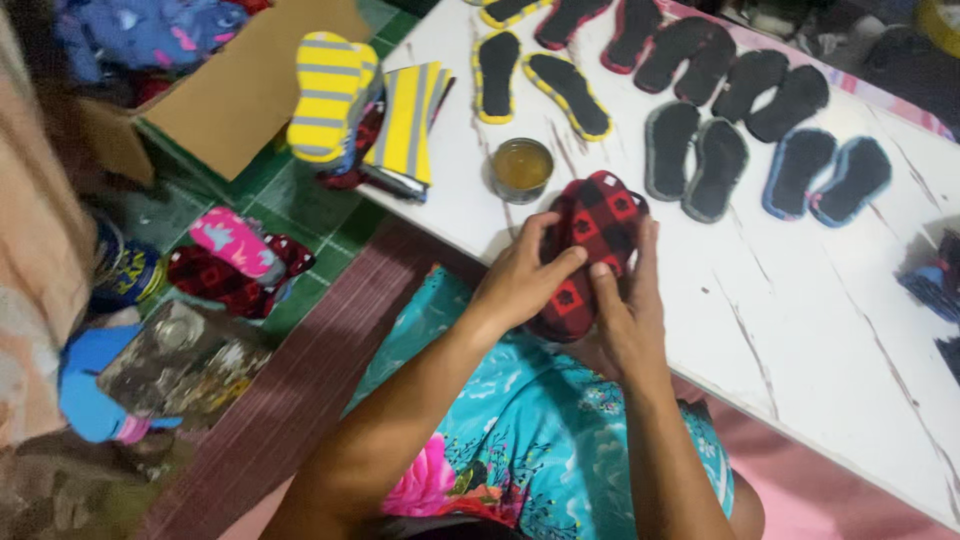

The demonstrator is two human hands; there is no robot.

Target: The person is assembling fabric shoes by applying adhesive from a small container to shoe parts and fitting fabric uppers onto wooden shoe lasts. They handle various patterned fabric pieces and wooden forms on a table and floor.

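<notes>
Both hands hold a red and black checkered slipper sole [590, 235] over the near edge of the white table [800, 330]. My left hand [525, 275] grips its left side, with the thumb pressed on the checkered fabric. My right hand [625, 305] clasps its right side and lower end, fingers laid along the edge. Just beyond the sole stands a small round tin of amber glue [522, 168].
Several black soles with yellow, red, grey and blue edges [700, 150] lie in pairs across the table. Yellow and grey striped soles [340, 95] are stacked at its left corner. A cardboard box [230, 90], more checkered pieces [235, 265] and clutter sit on the floor at left.
</notes>
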